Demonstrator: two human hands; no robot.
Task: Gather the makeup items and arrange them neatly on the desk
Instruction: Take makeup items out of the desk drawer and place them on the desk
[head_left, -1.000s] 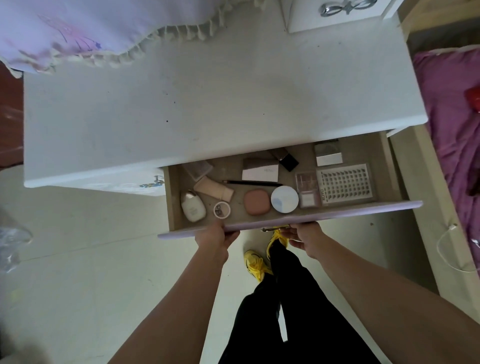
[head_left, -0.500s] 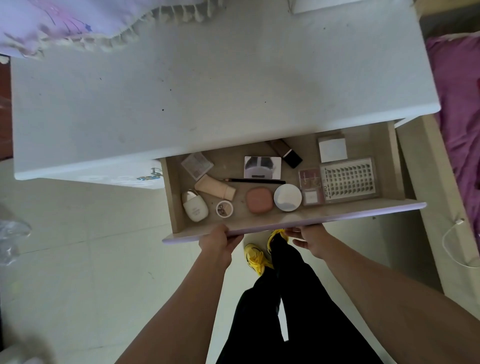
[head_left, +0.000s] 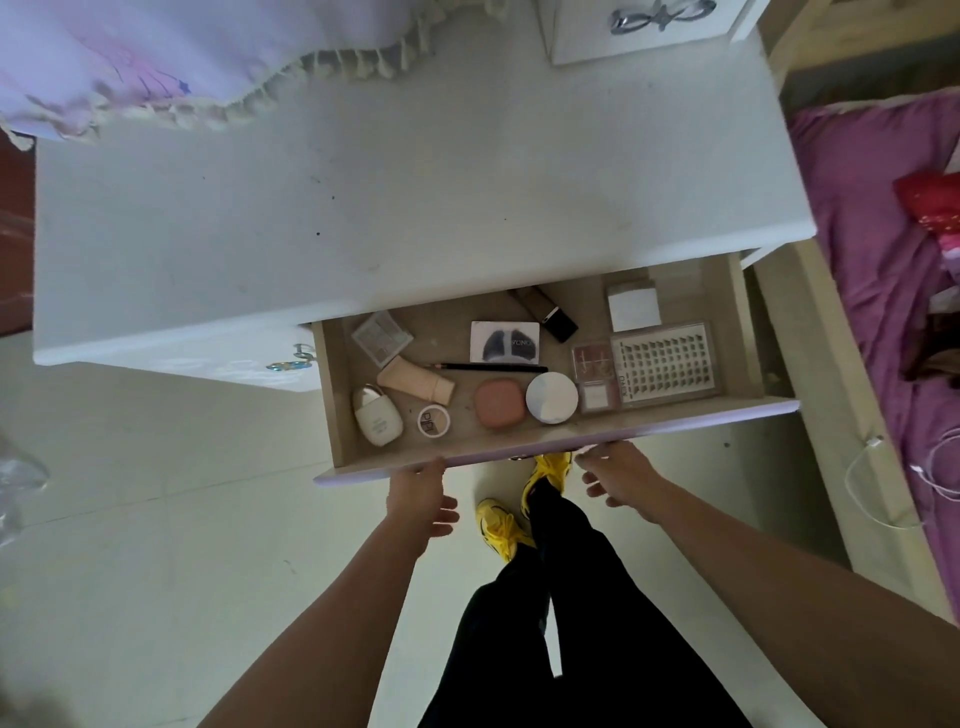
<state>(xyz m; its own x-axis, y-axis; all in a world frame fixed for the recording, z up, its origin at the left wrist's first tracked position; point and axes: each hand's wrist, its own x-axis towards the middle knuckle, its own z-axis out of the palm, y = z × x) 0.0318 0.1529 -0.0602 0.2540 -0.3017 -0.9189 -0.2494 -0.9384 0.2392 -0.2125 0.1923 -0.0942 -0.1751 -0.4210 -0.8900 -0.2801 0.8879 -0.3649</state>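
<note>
The drawer (head_left: 571, 440) stands open just beyond both hands, and all the makeup items (head_left: 505, 341) lie inside it, from the cream bottle (head_left: 376, 418) ahead of the left hand (head_left: 422, 496) to the lash tray (head_left: 662, 364) beyond the right hand (head_left: 621, 475). Both hands are loose-fingered and empty at the drawer's front edge. Nothing is on the table (head_left: 415, 208) yet, so I judge all gathering and arranging remains.

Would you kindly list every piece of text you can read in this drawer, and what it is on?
"VONO", roughly, on the white box.
Label on the lash tray: too blurred.
Print on the white bottle: too small.
Marks on the small round jar: unreadable.
</note>
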